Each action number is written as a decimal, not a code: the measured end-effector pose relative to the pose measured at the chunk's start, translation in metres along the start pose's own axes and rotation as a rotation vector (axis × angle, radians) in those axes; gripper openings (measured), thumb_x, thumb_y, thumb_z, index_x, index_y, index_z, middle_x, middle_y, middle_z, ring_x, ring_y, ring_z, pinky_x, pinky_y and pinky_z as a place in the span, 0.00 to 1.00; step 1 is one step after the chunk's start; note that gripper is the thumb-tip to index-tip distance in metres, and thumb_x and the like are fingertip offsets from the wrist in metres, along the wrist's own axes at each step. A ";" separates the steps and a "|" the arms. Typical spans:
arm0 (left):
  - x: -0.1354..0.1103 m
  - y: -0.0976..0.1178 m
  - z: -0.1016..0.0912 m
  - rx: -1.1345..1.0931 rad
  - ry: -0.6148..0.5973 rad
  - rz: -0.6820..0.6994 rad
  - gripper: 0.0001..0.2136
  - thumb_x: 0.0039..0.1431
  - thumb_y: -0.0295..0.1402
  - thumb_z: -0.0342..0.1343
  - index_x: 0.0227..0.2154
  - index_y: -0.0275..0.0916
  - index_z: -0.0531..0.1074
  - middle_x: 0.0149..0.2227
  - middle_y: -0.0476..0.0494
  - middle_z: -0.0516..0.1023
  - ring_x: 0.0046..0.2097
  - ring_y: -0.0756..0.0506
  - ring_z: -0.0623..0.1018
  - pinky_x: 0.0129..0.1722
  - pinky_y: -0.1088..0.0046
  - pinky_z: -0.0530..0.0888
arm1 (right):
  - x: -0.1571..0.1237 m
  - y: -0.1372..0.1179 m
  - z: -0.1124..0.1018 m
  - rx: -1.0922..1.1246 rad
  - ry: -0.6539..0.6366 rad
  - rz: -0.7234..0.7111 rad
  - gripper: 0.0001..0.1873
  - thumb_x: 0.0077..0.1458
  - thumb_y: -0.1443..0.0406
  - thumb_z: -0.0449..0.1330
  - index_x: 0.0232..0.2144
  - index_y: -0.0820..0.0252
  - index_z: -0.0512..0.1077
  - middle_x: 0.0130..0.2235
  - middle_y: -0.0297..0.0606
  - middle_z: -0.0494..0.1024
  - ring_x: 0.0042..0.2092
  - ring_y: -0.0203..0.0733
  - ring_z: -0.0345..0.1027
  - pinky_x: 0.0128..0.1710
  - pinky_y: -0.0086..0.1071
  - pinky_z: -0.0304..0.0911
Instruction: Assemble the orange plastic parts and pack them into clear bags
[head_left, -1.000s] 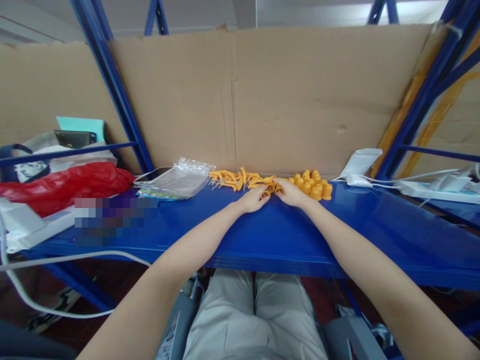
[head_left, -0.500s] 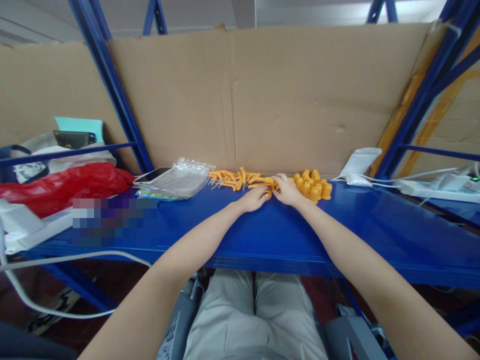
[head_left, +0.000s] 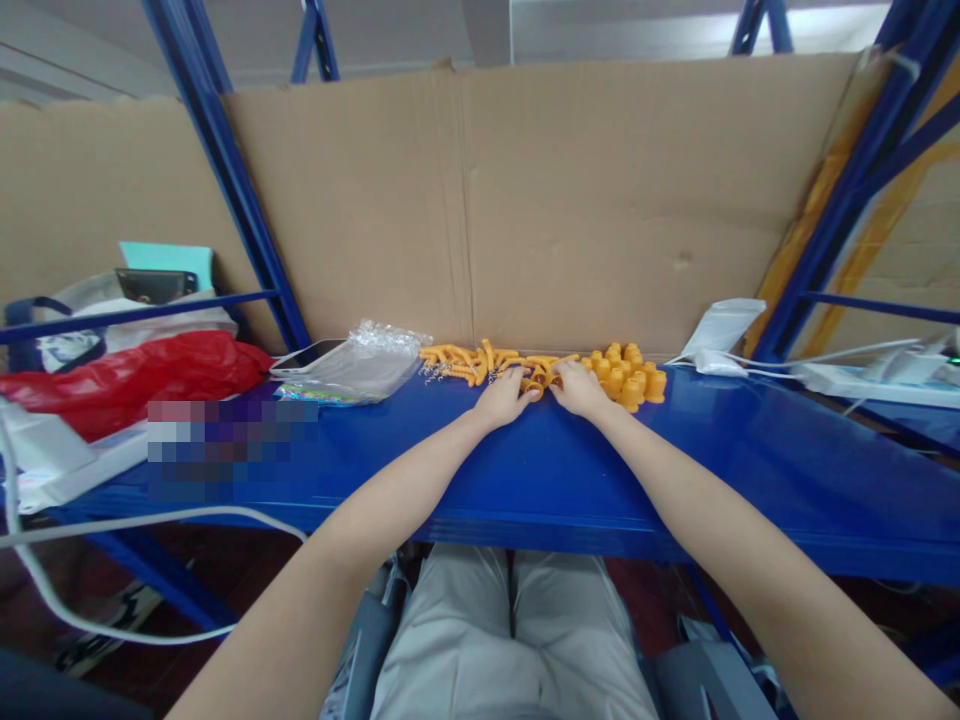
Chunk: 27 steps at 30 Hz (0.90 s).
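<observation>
Fingers [head_left: 514, 377] of the left hand [head_left: 497, 402] curled forward and down in the head view, the thumb parted from them and reaching to a small yellow-orange cup [head_left: 533, 391]; whether they gripped it was too small to tell. Just beside it, the right hand [head_left: 583, 390] bent its fingers over a second cup [head_left: 556, 382], its dark mouth facing the wearer; a firm hold could not be made out there either.

Both cups lay between the hands, toward the far edge of the blue bench [head_left: 570, 480]. Along that edge, left of the hands, was a loose pile of curved yellow-orange pieces [head_left: 459, 364] with small metal clasps; to the right stood a tight cluster of knobby yellow-orange pieces [head_left: 630, 378]. The two kinds seemed grouped apart so that each lay within easy reach of one hand, and the cardboard panel [head_left: 600, 200] behind probably stopped anything slipping off the back.

Both bare arms stretched from the lower corners and slanted inward over the bench's near edge, palms turned down and hands low, perhaps to steady such small parts against the surface. Farther left along the far edge lay a clear plastic bag [head_left: 375, 368].
</observation>
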<state>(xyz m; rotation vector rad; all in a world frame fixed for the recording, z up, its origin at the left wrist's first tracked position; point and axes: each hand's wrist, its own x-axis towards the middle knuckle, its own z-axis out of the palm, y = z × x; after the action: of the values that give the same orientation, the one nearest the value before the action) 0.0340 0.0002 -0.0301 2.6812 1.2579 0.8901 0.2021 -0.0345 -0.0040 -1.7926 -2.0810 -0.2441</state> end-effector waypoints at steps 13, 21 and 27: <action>0.005 -0.015 0.006 -0.044 -0.152 0.022 0.24 0.65 0.42 0.42 0.60 0.39 0.61 0.61 0.38 0.68 0.62 0.43 0.68 0.61 0.62 0.64 | -0.001 0.005 0.004 0.053 -0.087 -0.043 0.24 0.58 0.64 0.55 0.57 0.59 0.65 0.60 0.50 0.66 0.62 0.56 0.58 0.58 0.55 0.56; 0.002 -0.007 -0.041 0.135 0.013 -0.140 0.21 0.67 0.39 0.38 0.49 0.35 0.72 0.52 0.36 0.76 0.55 0.40 0.74 0.57 0.62 0.67 | -0.001 0.007 0.005 0.061 -0.146 -0.032 0.28 0.58 0.64 0.55 0.61 0.60 0.62 0.65 0.49 0.59 0.65 0.56 0.52 0.63 0.58 0.47; -0.013 -0.043 -0.092 0.336 0.352 -0.671 0.21 0.60 0.29 0.46 0.56 0.33 0.65 0.58 0.31 0.70 0.61 0.36 0.66 0.59 0.55 0.64 | 0.002 0.015 0.011 0.080 -0.127 -0.064 0.29 0.59 0.63 0.54 0.62 0.58 0.60 0.65 0.49 0.60 0.65 0.56 0.53 0.63 0.58 0.46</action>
<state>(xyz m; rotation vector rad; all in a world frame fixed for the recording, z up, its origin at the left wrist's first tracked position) -0.0505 0.0019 0.0284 2.0605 2.3627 1.1283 0.2143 -0.0262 -0.0151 -1.7383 -2.2050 -0.0646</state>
